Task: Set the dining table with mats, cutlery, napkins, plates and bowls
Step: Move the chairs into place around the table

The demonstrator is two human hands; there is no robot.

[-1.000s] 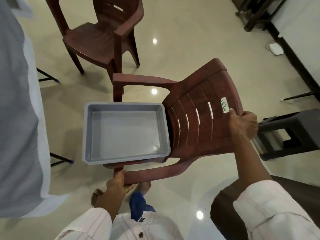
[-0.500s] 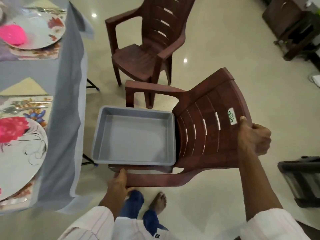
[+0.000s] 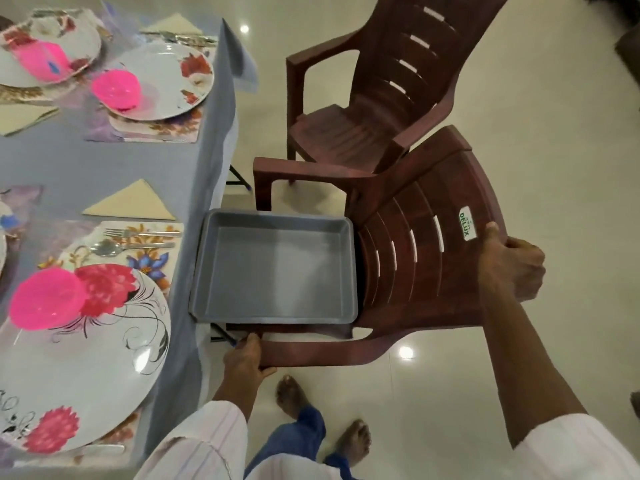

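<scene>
Chair (image 3: 426, 271) with the tray (image 3: 277, 271) has come in closer to the tabletop (image 3: 86, 161) than half a second ago. The tray's left rim now sits just beside the hanging edge of the grey cloth. Much more of the tabletop shows now too.

Left hand (image 3: 244, 358): clenched round the front end of the chair's near armrest, thumb on top. Right hand (image 3: 512, 265): grasping the top edge of the backrest, just beside the white sticker (image 3: 467, 225), fingers wrapped over the back. The chair is tilted; I can't tell if its legs touch the floor (image 3: 485, 98).

The tray is grey, rectangular, flat on the chair seat, its right rim against the backrest. A second chair (image 3: 346, 129) of the same brown type stands upright just behind, near the tabletop corner.

Tabletop state:
- Near setting: floral mat (image 3: 152, 265) with a big flowered plate (image 3: 104, 358) on it and a pink bowl (image 3: 46, 299) on the plate's far-left part. Fork (image 3: 138, 233) and spoon (image 3: 117, 248) lie side by side on the mat beyond the plate, handles pointing to the chair side. A folded triangular napkin (image 3: 133, 202) lies on the cloth just beyond the mat.
- Far setting: second plate (image 3: 173, 74) on its mat with a pink bowl on its left part (image 3: 116, 90). More cutlery (image 3: 187, 38) and a napkin (image 3: 173, 24) lie beyond it.
- Far left: third plate (image 3: 41, 46) carrying a pink bowl, blurred. Another napkin (image 3: 20, 116) lies nearer, at the left edge.

Two bare feet (image 3: 291, 393) stand on the floor under the chair's near armrest.
</scene>
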